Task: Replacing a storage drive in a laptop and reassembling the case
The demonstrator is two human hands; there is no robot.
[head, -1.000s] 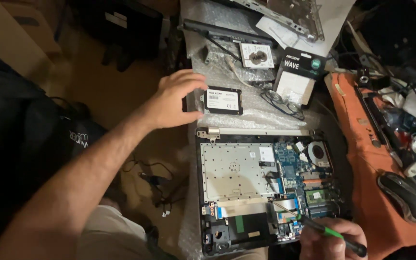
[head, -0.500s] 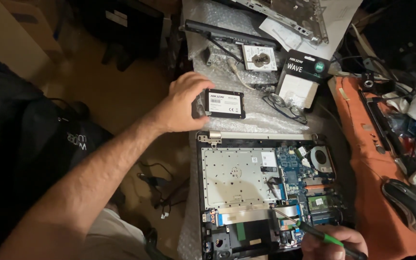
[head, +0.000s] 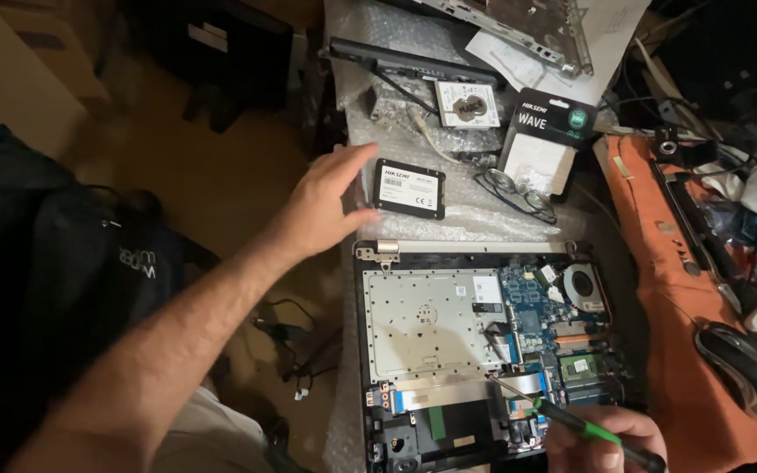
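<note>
Black solid-state drive point(head: 409, 187) lies flat on the bubble wrap point(head: 449, 223) just beyond the far edge of the opened laptop point(head: 484, 350), label side up. Half a second ago the left hand point(head: 326, 203) was closed around this drive, holding it just off the wrap; now the drive rests on its own and the hand has let go, so the drive looks set down and parked rather than carried. That left hand hovers just to the left of the drive, open, fingers spread and extended, palm turned down, its fingertips close to the drive's left edge but apparently no longer gripping it; the forearm runs in from the lower left, well clear of the laptop. At the near right corner of the laptop, the right hand point(head: 611, 438) is closed on a green-handled screwdriver point(head: 571, 423), whose shaft slants up and left over the exposed board toward the ribbon cables; that grip and place match the earlier views. Beyond the laptop's far right corner sit a black and white retail box point(head: 547, 131) and a pair of glasses point(head: 510, 188), with a bare hard disk point(head: 464, 105) farther back. Well to the right of the laptop, a computer mouse point(head: 746, 368) rests on an orange cloth point(head: 676, 289).
</note>
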